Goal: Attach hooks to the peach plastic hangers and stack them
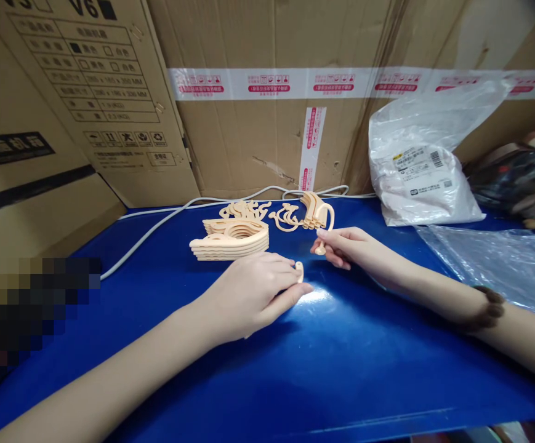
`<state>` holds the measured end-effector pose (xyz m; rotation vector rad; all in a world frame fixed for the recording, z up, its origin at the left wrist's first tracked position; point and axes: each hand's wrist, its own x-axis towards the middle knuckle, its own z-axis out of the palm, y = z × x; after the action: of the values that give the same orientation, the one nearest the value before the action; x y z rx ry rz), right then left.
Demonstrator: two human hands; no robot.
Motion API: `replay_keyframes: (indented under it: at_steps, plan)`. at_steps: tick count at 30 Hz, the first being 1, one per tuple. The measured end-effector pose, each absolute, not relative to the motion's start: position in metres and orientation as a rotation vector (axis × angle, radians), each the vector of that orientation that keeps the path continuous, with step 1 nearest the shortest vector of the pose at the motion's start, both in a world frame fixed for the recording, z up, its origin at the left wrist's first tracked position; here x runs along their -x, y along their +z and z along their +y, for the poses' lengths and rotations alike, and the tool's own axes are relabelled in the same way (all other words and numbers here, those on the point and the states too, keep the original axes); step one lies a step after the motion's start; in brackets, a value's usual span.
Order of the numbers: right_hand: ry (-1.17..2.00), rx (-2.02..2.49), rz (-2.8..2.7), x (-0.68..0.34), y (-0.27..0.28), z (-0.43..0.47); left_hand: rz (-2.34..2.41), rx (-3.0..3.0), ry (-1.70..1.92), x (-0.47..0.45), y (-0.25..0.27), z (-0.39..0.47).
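Note:
My right hand (341,243) pinches a beige plastic hook (332,215) by its stem, the curved end pointing up and a small round foot showing below the fingers. Closed around another beige plastic piece (299,271), my left hand (267,289) hides most of it; only a rounded end with a small hole shows. The two held pieces are apart. Just behind my left hand lies a stack of beige curved plastic arms (230,240), like parts of folding hangers. Loose beige hooks (287,218) and a smaller stack of beige pieces (312,209) lie farther back.
More beige pieces (246,210) lie behind the large stack. A white cable (156,223) runs along the back of the blue table (341,381). Cardboard boxes (258,135) wall the back and left. At right are a white plastic bag (422,178) and clear plastic sheeting (493,264).

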<state>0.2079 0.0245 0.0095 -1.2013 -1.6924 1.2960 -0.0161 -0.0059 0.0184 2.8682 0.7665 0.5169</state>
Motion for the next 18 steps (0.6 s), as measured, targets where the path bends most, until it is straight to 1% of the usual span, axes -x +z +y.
replay_keyframes:
  at_steps: [5,7,10,13,18]
  plan:
    - [1.327,1.157,-1.737,-0.2075,0.0071,0.0228,0.978,-3.026,0.644,0.0191,0.0232,-0.0066]
    - [1.348,1.144,-1.751,-0.2077,0.0057,0.0227,1.136,-3.038,0.582,0.0181,0.0218,-0.0083]
    - [1.398,1.116,-1.739,-0.2076,0.0036,0.0229,1.311,-3.0,0.359,0.0154,0.0189,-0.0106]
    - [1.44,1.086,-1.72,-0.2079,0.0023,0.0234,1.32,-2.911,0.255,0.013,0.017,-0.011]
    - [1.463,1.089,-1.712,-0.21,0.0028,0.0246,1.289,-2.745,0.297,0.0113,0.0168,-0.0084]
